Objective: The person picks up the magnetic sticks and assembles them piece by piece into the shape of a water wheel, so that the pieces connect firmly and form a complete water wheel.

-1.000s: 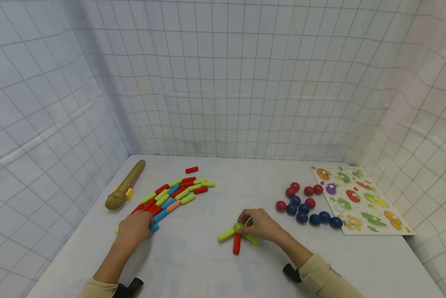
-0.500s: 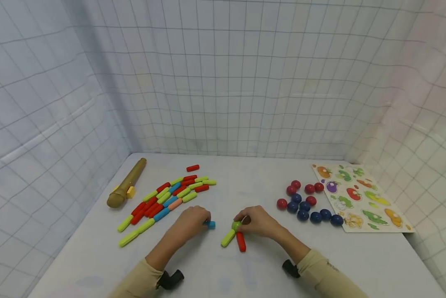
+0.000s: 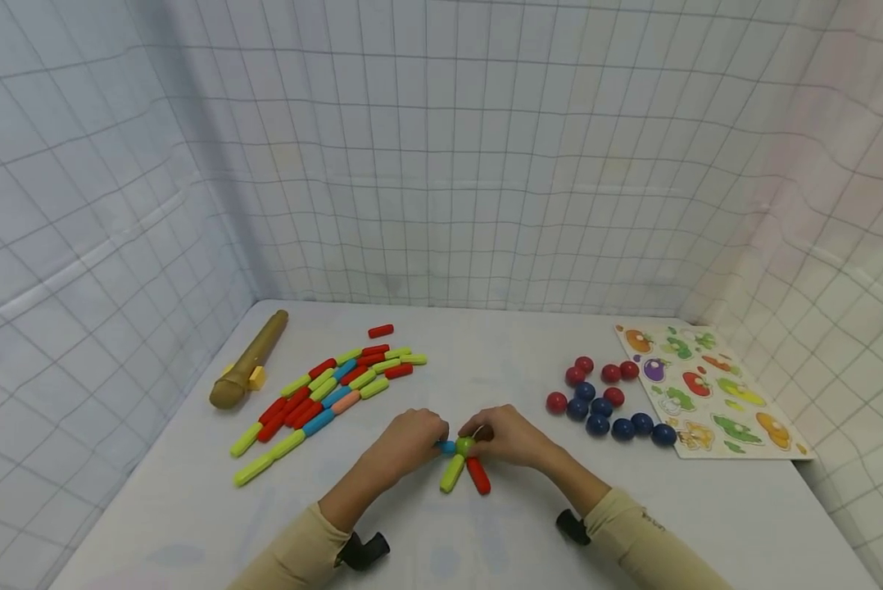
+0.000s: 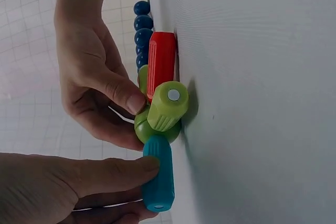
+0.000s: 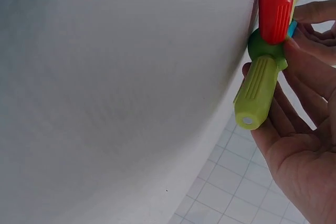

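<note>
My left hand (image 3: 409, 438) pinches a blue magnetic rod (image 4: 159, 177) between thumb and fingers, its far end against a green ball (image 3: 464, 447). The thumb and fingers of my right hand (image 3: 511, 436) hold that ball low over the white table. A red rod (image 3: 478, 475) and a lime rod (image 3: 452, 474) stick out from the ball toward me. In the right wrist view, another lime rod (image 5: 256, 90) extends from the ball beneath my right palm; the head view hides it behind the hand.
Left lie rows of red, lime, blue and orange rods (image 3: 323, 393), with one red rod (image 3: 381, 331) apart. A gold-brown club-shaped stick (image 3: 253, 356) touches yellow blocks (image 3: 257, 378). Right are red balls (image 3: 610, 374), blue balls (image 3: 622, 429) and a vegetable picture board (image 3: 714, 393).
My left hand took a blue rod from the left rows and carried it right to the green ball. The ball and its rods have turned slightly in my right hand.
</note>
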A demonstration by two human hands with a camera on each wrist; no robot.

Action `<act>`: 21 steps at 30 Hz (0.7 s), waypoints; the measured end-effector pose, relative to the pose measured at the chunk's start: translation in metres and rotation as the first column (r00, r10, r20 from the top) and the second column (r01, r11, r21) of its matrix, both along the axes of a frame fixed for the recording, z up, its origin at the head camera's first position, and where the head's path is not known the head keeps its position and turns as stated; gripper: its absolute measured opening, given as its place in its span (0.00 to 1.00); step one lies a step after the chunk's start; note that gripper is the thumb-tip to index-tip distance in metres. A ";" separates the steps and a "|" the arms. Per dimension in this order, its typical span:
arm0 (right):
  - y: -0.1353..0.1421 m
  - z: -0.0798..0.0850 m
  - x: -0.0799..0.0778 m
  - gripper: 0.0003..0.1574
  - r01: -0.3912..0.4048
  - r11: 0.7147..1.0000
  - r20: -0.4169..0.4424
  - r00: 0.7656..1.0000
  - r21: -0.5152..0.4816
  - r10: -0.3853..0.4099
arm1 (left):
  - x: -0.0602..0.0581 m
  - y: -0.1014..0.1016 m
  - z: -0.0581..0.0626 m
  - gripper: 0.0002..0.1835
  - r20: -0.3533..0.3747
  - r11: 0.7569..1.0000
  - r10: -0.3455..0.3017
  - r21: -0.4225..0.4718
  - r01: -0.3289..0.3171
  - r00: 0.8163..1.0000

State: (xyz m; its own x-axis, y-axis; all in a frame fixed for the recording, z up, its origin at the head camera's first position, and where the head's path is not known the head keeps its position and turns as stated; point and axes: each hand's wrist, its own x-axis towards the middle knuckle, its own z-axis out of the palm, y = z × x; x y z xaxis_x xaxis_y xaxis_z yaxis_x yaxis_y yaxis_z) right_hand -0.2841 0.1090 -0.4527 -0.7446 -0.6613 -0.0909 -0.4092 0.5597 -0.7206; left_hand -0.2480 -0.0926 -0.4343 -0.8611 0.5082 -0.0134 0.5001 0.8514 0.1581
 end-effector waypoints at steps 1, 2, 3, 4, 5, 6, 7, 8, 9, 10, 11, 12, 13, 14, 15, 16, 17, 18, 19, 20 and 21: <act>0.000 0.000 0.000 0.17 0.004 1.000 0.006 1.000 0.000 -0.004 | 0.000 0.001 0.000 0.04 -0.006 1.000 0.001 -0.003 -0.001 1.000; 0.000 0.001 0.001 0.17 0.009 1.000 0.012 1.000 0.003 -0.010 | 0.001 0.001 -0.001 0.04 -0.009 1.000 0.007 -0.002 -0.007 1.000; 0.000 0.002 0.001 0.17 0.014 1.000 0.017 1.000 0.006 -0.014 | 0.001 0.002 -0.001 0.04 -0.011 1.000 0.012 0.000 -0.012 1.000; 0.000 0.002 0.001 0.17 0.018 1.000 0.019 1.000 0.013 -0.018 | 0.001 0.002 -0.001 0.04 -0.015 1.000 0.016 0.000 -0.016 1.000; 0.001 0.002 0.002 0.17 0.022 1.000 0.023 0.999 0.017 -0.023 | 0.001 0.002 -0.001 0.04 -0.012 1.000 0.020 0.002 -0.020 1.000; 0.001 0.002 0.002 0.17 0.025 0.999 0.022 0.999 0.023 -0.026 | 0.001 0.002 -0.001 0.04 -0.012 1.000 0.022 0.006 -0.022 1.000; 0.000 0.003 0.002 0.16 0.026 0.999 0.015 1.000 0.027 -0.026 | 0.001 0.002 -0.001 0.04 -0.007 1.000 0.024 0.013 -0.023 1.000; 0.000 0.003 0.002 0.16 0.027 0.999 0.006 1.000 0.032 -0.027 | 0.001 0.002 -0.002 0.04 -0.001 0.999 0.026 0.022 -0.026 1.000; 0.000 0.003 0.003 0.16 0.030 0.999 -0.006 1.000 0.036 -0.030 | 0.001 0.001 -0.002 0.04 0.009 0.999 0.030 0.032 -0.030 1.000; 0.000 0.003 0.003 0.16 0.033 0.999 -0.018 0.999 0.041 -0.032 | 0.001 0.000 -0.003 0.05 0.025 0.998 0.036 0.043 -0.037 0.999; 0.000 0.003 0.003 0.16 0.034 0.998 -0.029 0.999 0.044 -0.033 | 0.001 -0.002 -0.004 0.06 0.044 0.997 0.042 0.057 -0.045 0.998; -0.001 0.003 0.003 0.15 0.034 0.998 -0.043 0.999 0.046 -0.032 | 0.002 -0.006 -0.005 0.08 0.063 0.996 0.049 0.069 -0.054 0.997; -0.001 0.003 0.003 0.15 0.032 0.998 -0.056 0.998 0.049 -0.030 | 0.003 -0.010 -0.005 0.09 0.087 0.994 0.063 0.086 -0.071 0.994; -0.001 0.003 0.003 0.15 0.034 0.998 -0.062 0.998 0.052 -0.031 | 0.004 -0.016 -0.004 0.10 0.108 0.991 0.079 0.103 -0.090 0.991; -0.002 0.002 0.003 0.15 0.034 0.998 -0.068 0.997 0.056 -0.030 | 0.005 -0.024 -0.003 0.11 0.126 0.987 0.099 0.116 -0.114 0.987; -0.002 0.002 0.003 0.15 0.032 0.998 -0.071 0.997 0.059 -0.028 | 0.007 -0.034 -0.002 0.11 0.135 0.981 0.125 0.129 -0.142 0.983; -0.003 0.002 0.002 0.15 0.029 0.998 -0.075 0.997 0.060 -0.024 | 0.009 -0.045 0.000 0.11 0.144 0.975 0.157 0.138 -0.177 0.977; -0.003 0.002 0.002 0.15 0.028 0.998 -0.080 0.997 0.063 -0.022 | 0.011 -0.058 0.003 0.10 0.147 0.966 0.194 0.142 -0.215 0.970; -0.003 0.002 0.002 0.15 0.027 0.997 -0.085 0.996 0.068 -0.021 | 0.014 -0.071 0.006 0.09 0.147 0.957 0.234 0.142 -0.255 0.961; -0.003 0.002 0.002 0.15 0.024 0.997 -0.092 0.996 0.069 -0.018 | 0.016 -0.085 0.009 0.09 0.145 0.946 0.272 0.139 -0.291 0.951; -0.003 0.003 0.001 0.15 0.019 0.997 -0.100 0.995 0.072 -0.012 | 0.019 -0.100 0.012 0.08 0.137 0.936 0.307 0.135 -0.324 0.942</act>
State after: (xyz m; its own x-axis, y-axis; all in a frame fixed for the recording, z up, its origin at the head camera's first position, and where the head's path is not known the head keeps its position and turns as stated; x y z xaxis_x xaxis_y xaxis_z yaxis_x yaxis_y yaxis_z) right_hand -0.2826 0.1056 -0.4500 -0.7625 -0.6439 -0.0630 -0.4678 0.6160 -0.6338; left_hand -0.2295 -0.1923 -0.4225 -0.9748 0.2141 -0.0620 0.1812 0.9233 0.3386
